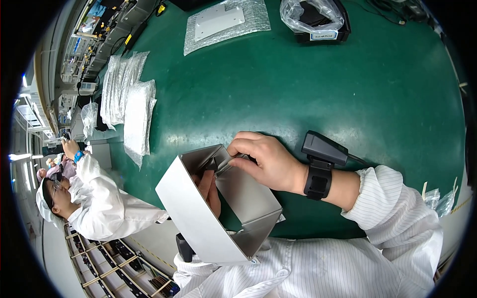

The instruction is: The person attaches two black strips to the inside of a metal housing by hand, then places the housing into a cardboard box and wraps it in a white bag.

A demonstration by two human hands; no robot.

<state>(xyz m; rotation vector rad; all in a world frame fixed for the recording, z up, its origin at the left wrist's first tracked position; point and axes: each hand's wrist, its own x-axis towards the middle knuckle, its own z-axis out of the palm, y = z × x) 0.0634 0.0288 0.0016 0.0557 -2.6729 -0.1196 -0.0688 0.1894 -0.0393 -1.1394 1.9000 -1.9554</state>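
Note:
A silver-grey sheet-metal box [198, 213], open through its middle, is tilted against my front near the table's edge. My left hand [213, 197] reaches inside it, partly hidden by the near wall. Its fingers are closed on a small black piece [212, 164] by the inner far corner. My right hand [271, 161] pinches the far rim of the box, with thumb inside and index finger over the edge. Whether a small part also lies between those fingers cannot be seen. A black band with a dark device [324, 148] sits on my right wrist.
Bubble-wrap packages [136, 116] lie at the left of the green table [348, 89]. A pale metal plate [218, 24] rests on bubble wrap at the back. Beside it stands a black bin [343, 35] with a plastic bag. A co-worker [107, 208] in white is at the left.

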